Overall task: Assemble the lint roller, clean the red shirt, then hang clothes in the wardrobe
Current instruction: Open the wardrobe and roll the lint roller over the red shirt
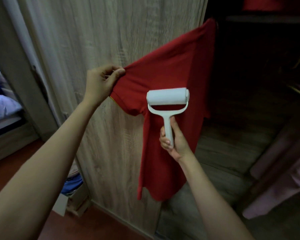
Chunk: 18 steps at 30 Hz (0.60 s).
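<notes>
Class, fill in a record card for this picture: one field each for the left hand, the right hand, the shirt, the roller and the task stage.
Left hand: pinches the sleeve end of the red shirt, holding it out sideways
Right hand: grips the lint roller by its handle
Red shirt: hangs in front of the wardrobe door; hanger not visible
Lint roller: assembled, roll uppermost, in front of the shirt below the sleeve; contact unclear
Task stage: cleaning the shirt; hanging in the wardrobe not yet done
</notes>
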Available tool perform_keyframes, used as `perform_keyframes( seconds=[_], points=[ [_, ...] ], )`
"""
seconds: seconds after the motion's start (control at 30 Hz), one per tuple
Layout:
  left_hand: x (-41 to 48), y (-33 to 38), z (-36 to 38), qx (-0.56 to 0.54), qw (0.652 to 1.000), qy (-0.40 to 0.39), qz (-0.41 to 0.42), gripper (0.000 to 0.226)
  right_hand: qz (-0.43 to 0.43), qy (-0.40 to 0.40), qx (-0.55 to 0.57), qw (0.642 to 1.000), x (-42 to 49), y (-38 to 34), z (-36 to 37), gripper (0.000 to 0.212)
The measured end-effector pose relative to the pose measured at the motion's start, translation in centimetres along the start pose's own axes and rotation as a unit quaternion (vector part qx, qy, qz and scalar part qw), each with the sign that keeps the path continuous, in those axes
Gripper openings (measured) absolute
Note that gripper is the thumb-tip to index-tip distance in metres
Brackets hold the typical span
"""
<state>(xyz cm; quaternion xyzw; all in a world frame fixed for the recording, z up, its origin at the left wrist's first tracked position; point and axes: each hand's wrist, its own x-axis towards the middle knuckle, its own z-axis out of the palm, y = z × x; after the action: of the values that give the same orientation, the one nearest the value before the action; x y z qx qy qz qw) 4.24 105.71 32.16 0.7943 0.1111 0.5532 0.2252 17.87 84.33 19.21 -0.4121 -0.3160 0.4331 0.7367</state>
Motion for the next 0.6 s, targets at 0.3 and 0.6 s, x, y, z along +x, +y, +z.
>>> perform_keyframes(
  seconds=[0.3,0.6],
  points=[
    [-0.3,0.5,-0.4,-0.023,1.000,-0.003,-0.010,0.024,0.024,0.015,0.013,1.000,-0.1,-3.3,3.3,0.051],
    [-0.8,0.9,-0.8,-0.016,1.000,-0.005,0.007,0.019,0.041,0.038,0.033,0.998,-1.5,0.3,1.9,0.052]
  ],
)
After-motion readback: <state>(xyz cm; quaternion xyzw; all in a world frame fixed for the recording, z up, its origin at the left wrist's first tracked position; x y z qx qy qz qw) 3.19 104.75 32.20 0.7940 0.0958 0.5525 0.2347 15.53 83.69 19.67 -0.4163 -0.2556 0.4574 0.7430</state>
